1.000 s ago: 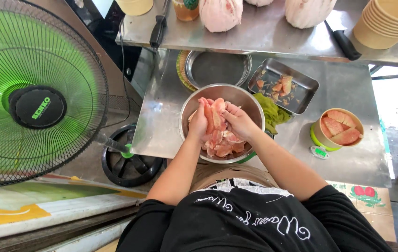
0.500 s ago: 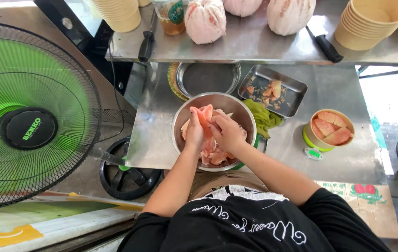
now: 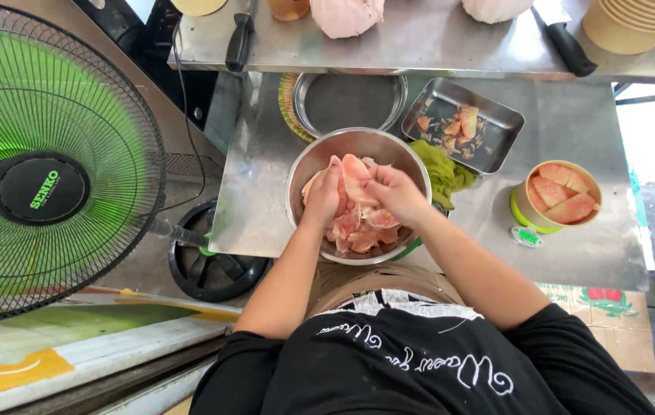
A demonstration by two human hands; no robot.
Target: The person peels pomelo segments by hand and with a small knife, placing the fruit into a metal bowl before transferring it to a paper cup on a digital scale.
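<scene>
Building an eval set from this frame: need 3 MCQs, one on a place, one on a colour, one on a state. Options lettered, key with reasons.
1. Where does the paper cup of fruit segments stand?
A. To the right of the steel bowl, on the lower steel table
B. On the upper shelf beside the knife
C. On the floor by the fan

2. What colour are the fan blades?
A. White
B. Green
C. Blue

3. What is the pink fruit segment doing?
A. Lying alone in the rectangular tray
B. Resting in the paper cup
C. Held over the steel bowl by both hands

Key:
1 A: the cup sits on the steel table, right of the steel bowl.
2 B: green blades show behind the grille.
3 C: the left hand and right hand both grip it above the bowl.
</scene>
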